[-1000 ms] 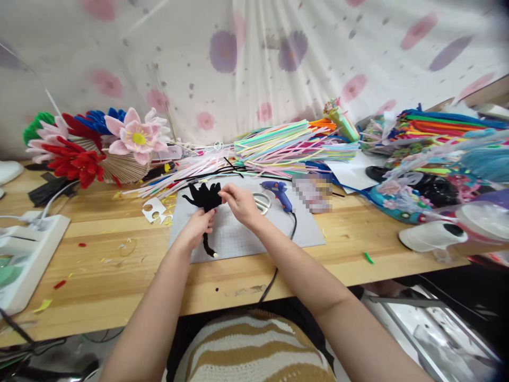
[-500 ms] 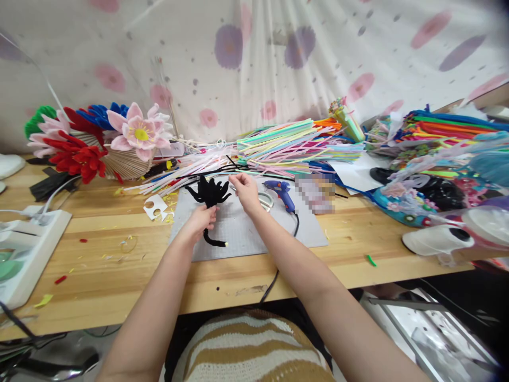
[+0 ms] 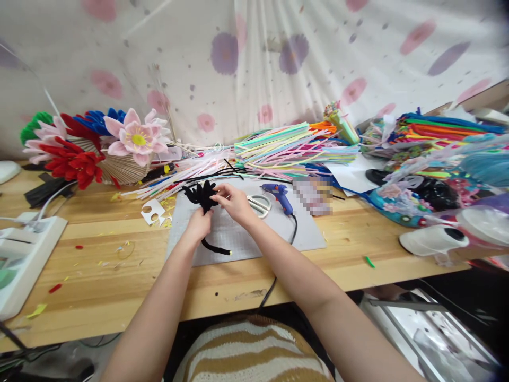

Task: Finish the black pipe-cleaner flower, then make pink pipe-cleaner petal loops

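Note:
A black pipe-cleaner flower (image 3: 199, 194) with several curling petals is held above the grey cutting mat (image 3: 306, 233). My left hand (image 3: 200, 225) is closed round its base, and a black stem (image 3: 217, 248) with a pale tip curves out below. At the flower's right side, my right hand (image 3: 233, 201) pinches a petal between thumb and fingers. Just right of that hand lie scissors (image 3: 260, 206) on the mat. A blue glue gun (image 3: 280, 197) rests farther right, its black cord running off the table's front edge.
Pastel pipe cleaners (image 3: 294, 151) are heaped along the back. A fan-shaped bouquet (image 3: 119, 159) of fuzzy flowers stands at the left, behind a white power strip (image 3: 35, 260). On the right are a white thread cone (image 3: 431, 239) and more craft supplies. Scraps dot the wooden table (image 3: 131, 286).
My right hand has moved left and down onto the black flower's petals, from a spot apart from it. The flower has tilted slightly left, and the stem end has swung a little right.

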Available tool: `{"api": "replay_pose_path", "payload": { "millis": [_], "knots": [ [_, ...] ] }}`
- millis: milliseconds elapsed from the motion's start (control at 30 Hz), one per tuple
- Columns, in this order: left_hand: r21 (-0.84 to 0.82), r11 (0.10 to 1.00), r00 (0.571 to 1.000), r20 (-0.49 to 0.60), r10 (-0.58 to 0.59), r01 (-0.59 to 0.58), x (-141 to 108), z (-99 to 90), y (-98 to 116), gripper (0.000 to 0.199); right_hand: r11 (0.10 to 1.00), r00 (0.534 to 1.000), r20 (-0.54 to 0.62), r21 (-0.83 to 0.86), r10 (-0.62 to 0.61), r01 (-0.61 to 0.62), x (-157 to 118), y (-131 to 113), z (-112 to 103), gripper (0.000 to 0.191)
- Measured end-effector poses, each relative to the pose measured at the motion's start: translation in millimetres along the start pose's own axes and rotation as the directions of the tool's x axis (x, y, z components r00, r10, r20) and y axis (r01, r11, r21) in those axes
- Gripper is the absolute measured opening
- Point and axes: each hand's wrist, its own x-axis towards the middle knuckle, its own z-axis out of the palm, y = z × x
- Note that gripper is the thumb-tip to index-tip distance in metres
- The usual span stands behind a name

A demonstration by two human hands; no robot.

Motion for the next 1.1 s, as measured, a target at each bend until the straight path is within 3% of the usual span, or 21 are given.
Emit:
{"api": "replay_pose_path", "payload": {
  "millis": [100,233,367,467,667,867,933,1033,1067,1100],
  "knots": [
    [0.245,0.969,0.998,-0.041,0.042,-0.030,4,-1.1,-3,0.025,0.998,0.998,0.005,0.003,0.061,-0.061,3,-3,5,0.013],
    [0.472,0.881,0.994,-0.083,0.067,-0.020,4,-5.9,-3,0.027,0.951,0.963,-0.155,0.251,0.222,-0.180,12,-1,-6,0.023],
    [0.540,0.842,0.990,-0.119,0.070,0.005,3,-13.4,-1,0.029,0.970,0.950,-0.261,0.216,0.170,-0.115,16,8,-28,0.039],
    [0.527,0.850,0.983,-0.156,0.095,0.001,4,-20.1,0,0.027,0.970,0.965,-0.186,0.193,0.185,-0.149,11,15,-36,0.043],
    [0.499,0.865,0.944,-0.256,0.205,-0.053,22,-37.6,-8,0.017,0.882,0.946,0.105,0.344,0.305,-0.323,-8,20,-37,0.029],
    [0.562,0.821,0.971,-0.125,0.206,-0.102,35,-44.8,-12,0.021,0.836,0.940,0.200,0.432,0.275,-0.337,-18,24,-41,0.033],
    [0.585,0.803,0.930,-0.226,0.291,-0.110,21,-39.0,-5,0.037,0.821,0.937,0.203,0.452,0.285,-0.348,-19,26,-42,0.034],
    [0.520,0.819,0.786,-0.390,0.480,-0.242,-9,-20.0,9,0.038,0.804,0.931,0.217,0.472,0.293,-0.363,-20,27,-40,0.036],
    [0.447,0.834,0.786,-0.363,0.500,-0.324,-18,-11.7,13,0.033,0.798,0.930,0.223,0.480,0.290,-0.364,-20,28,-39,0.036],
    [0.340,0.853,0.820,-0.287,0.495,-0.395,-24,-3.3,16,0.028,0.793,0.930,0.233,0.489,0.283,-0.364,-20,28,-38,0.036]
  ]
}}
